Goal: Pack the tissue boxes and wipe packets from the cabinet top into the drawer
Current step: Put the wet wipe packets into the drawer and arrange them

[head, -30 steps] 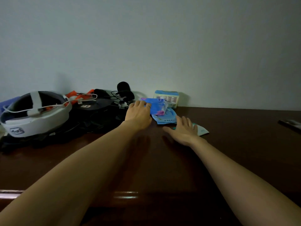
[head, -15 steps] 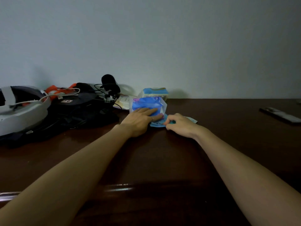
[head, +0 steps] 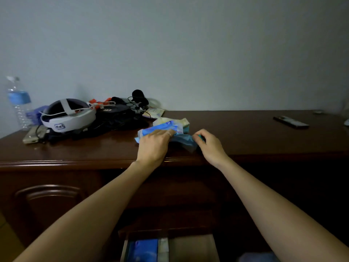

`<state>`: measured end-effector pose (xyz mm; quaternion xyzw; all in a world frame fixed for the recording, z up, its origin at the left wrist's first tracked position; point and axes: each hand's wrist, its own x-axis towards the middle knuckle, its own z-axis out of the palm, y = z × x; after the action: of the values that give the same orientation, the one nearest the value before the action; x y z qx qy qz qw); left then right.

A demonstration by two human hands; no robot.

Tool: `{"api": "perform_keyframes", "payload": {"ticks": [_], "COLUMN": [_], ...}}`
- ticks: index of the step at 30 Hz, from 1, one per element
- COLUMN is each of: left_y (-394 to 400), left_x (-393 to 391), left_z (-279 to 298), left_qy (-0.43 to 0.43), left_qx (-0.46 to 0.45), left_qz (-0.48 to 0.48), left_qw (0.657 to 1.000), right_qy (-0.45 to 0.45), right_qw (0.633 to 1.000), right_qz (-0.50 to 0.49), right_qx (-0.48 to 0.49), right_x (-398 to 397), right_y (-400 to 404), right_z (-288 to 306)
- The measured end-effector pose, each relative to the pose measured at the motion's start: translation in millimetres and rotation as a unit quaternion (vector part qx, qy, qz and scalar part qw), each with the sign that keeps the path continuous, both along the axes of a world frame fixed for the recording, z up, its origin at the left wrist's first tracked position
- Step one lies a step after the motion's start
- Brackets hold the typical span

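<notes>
A pile of blue wipe packets (head: 162, 128) lies near the front edge of the dark wooden cabinet top (head: 245, 137). My left hand (head: 154, 144) presses down on the top blue packet and grips it. My right hand (head: 209, 144) pinches a thin teal-blue packet (head: 186, 141) at the pile's right side. A pale tissue pack (head: 170, 120) shows behind the blue ones. Below, the drawer (head: 190, 246) stands open with a blue packet (head: 142, 249) lying at its left.
A white and dark headset (head: 66, 115) with cables and black gear sits at the left, a water bottle (head: 18, 103) beyond it. A phone-like slab (head: 33, 134) lies at the left front. A dark remote (head: 290, 121) lies at the right.
Both hands have dragged the packets from near the wall toward the cabinet's front edge. The view has pulled back and tilted down, so the open drawer now shows.
</notes>
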<state>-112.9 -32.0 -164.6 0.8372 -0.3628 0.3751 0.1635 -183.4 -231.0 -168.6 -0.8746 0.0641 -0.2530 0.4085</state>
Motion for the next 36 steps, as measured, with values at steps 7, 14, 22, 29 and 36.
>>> {"api": "perform_keyframes", "payload": {"ticks": [7,14,22,29,36], "left_y": [28.7,29.3,63.8,81.7,94.8], "left_x": [-33.8,-94.1,-121.6,-133.7,-129.2], "left_z": [44.8,-41.5,-234.0,-355.7,-404.1], "left_qy": [0.042,0.134,0.372,0.602,0.684], "left_qx": [-0.295,-0.197,-0.092,-0.076,-0.117], "left_qz": [0.067,-0.019,0.069,0.157,0.234], "left_qw": [0.952,0.971,0.921,0.779,0.681], "right_qy": [-0.12,-0.173,0.072,0.493,0.451], "right_qw": [0.98,0.969,0.983,0.838,0.848], "right_qz": [-0.093,-0.087,-0.011,0.174,0.123], "right_qx": [0.13,0.151,0.166,0.159,0.251], "right_x": [-32.6,-75.0,-139.1,-146.5,-132.8], "right_y": [22.2,43.1,28.6,63.1,69.9], "right_z": [-4.9,-38.6,-175.9,-309.0,-373.1]}}
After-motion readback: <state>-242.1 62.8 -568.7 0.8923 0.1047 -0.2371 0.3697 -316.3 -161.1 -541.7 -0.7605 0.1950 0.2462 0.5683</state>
